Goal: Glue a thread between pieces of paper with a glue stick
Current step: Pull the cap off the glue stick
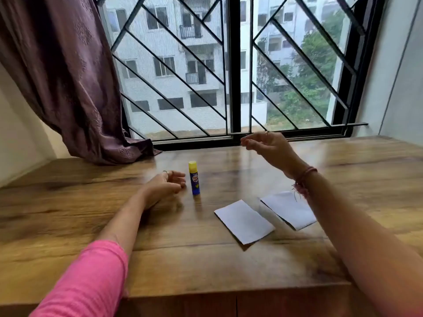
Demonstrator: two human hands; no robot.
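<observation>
A blue glue stick with a yellow cap stands upright on the wooden table. Two white pieces of paper lie flat to its right: one nearer me, the other partly hidden under my right forearm. My left hand rests on the table just left of the glue stick, fingers loosely curled and holding nothing. My right hand is raised above the table near the window, fingers relaxed, and it looks blurred. I see no thread in either hand or on the table.
A purple curtain hangs at the left, its hem resting on the table's far edge. A barred window runs along the back. A white wall closes the right side.
</observation>
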